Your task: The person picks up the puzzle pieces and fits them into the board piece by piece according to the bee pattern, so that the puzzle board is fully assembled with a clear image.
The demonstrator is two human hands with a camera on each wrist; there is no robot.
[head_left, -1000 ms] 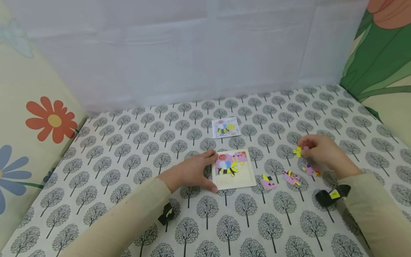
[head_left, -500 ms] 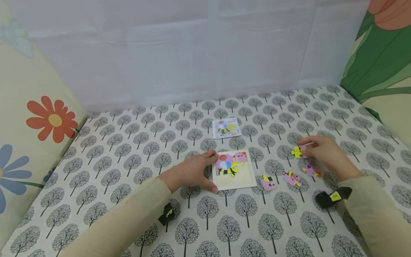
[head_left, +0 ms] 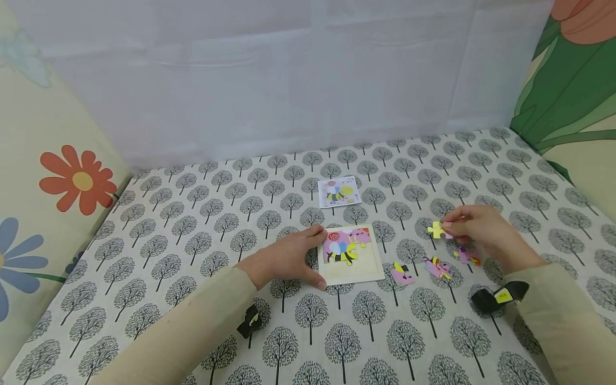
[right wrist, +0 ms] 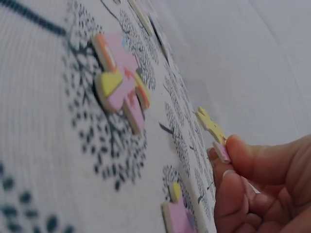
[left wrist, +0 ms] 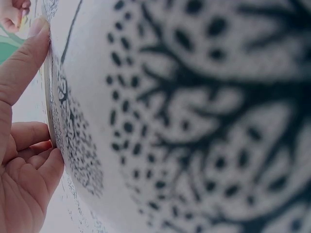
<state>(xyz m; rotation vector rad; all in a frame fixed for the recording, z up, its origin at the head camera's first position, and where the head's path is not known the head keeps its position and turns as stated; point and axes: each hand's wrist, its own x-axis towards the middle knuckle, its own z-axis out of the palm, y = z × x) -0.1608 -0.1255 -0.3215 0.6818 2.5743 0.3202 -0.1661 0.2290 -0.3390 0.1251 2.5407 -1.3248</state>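
A square puzzle tray (head_left: 356, 275) lies on the patterned cloth, its upper part filled with pieces forming part of a bee picture. My left hand (head_left: 284, 256) rests against the tray's left side, thumb and fingers spread along the edge (left wrist: 48, 92). At the right, my right hand (head_left: 481, 230) pinches a yellow and pink puzzle piece (head_left: 436, 230) between thumb and fingertips, just over the cloth. The right wrist view also shows the pinched puzzle piece (right wrist: 212, 127). Loose pieces lie below it: a pink and black one (head_left: 402, 273), a striped one (head_left: 438, 267) and a pink and purple one (head_left: 467, 256).
Behind the tray lies a small picture card (head_left: 339, 191) with a bee on it. The cloth (head_left: 216, 214) with printed trees covers the table. A white sheet (head_left: 240, 96) hangs at the back, and flower-printed panels stand left and right.
My right hand has shifted slightly left with the pinched piece, which shows more of its yellow face and has turned a little. The left hand and the tray stay put.
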